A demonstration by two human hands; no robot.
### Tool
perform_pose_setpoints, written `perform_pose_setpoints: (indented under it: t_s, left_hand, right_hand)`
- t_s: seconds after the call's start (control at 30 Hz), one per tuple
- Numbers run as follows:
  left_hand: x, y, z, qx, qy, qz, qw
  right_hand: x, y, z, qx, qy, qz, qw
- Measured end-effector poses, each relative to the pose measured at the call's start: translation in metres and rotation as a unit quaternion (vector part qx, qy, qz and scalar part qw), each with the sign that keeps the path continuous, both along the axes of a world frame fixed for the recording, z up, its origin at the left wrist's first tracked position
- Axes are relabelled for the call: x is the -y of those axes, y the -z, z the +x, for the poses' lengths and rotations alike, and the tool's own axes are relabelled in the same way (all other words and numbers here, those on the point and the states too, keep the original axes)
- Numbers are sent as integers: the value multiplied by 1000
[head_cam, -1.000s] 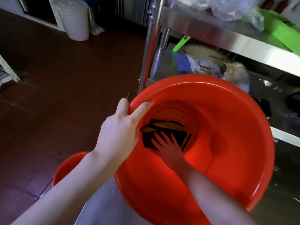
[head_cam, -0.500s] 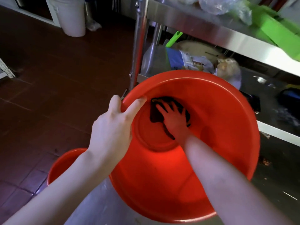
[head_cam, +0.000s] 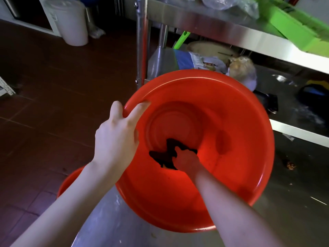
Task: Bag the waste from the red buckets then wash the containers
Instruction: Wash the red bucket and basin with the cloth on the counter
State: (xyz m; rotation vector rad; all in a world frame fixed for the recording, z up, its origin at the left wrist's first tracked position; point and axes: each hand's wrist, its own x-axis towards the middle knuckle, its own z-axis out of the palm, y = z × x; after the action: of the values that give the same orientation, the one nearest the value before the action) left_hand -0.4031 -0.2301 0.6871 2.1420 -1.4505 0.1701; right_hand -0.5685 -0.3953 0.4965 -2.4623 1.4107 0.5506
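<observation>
The person is holding a big red basin (head_cam: 249,111) over the near edge of a steel table (head_cam: 106,229), its opening tipped toward them. The left hand (head_cam: 115,139) is gripping the basin's left rim, with the thumb lying inside the wall and the fingers curling round the outside. The right hand (head_cam: 187,160) is reaching down into the basin and clutching a dark cloth (head_cam: 166,154), which is bunching against the lower inside wall just beside the flat bottom. A second red bucket (head_cam: 68,182) is showing below the left forearm, partly hidden by it. Behind the basin, a steel shelf (head_cam: 213,27) is carrying a green crate (head_cam: 293,22), and a white bin (head_cam: 73,22) is standing on the brown tiled floor (head_cam: 44,86), well apart from the table.
</observation>
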Motion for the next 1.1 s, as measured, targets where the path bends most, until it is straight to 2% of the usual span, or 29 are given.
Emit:
perform_pose_setpoints:
  t_s: [0.2, 0.33, 0.43, 0.5, 0.57, 0.63, 0.77, 0.9, 1.1]
  left_hand:
    - [1, -1, -5, 12, -3, -1, 1000]
    - [0, -2, -6, 6, -5, 6, 1000]
    - [-2, -2, -3, 7, 0, 12, 1000]
    - [-2, -1, 0, 6, 0, 12, 1000]
    - [-2, 0, 1, 6, 1, 11, 1000]
    - [-2, 1, 2, 9, 6, 9, 1000]
    - [-1, 4, 6, -1, 13, 4, 1000]
    - [1, 7, 18, -2, 19, 11, 1000]
    - [1, 6, 16, -1, 28, 11, 1000]
  right_hand:
    - [-19, 7, 4, 62, 12, -3, 998]
    - [-13, -6, -9, 33, -9, 43, 998]
    - [-2, -26, -10, 2, -130, -64, 989]
    - [-2, -30, -10, -7, -268, -126, 955]
    - [-1, -25, -13, -32, -400, -155, 903]
    - [5, -20, -20, -67, -457, -147, 874]
    - [23, -12, -23, -124, -477, -116, 863]
    - [19, -8, 5, -103, -503, -196, 835]
    - [26, -3, 54, -46, -385, -227, 893]
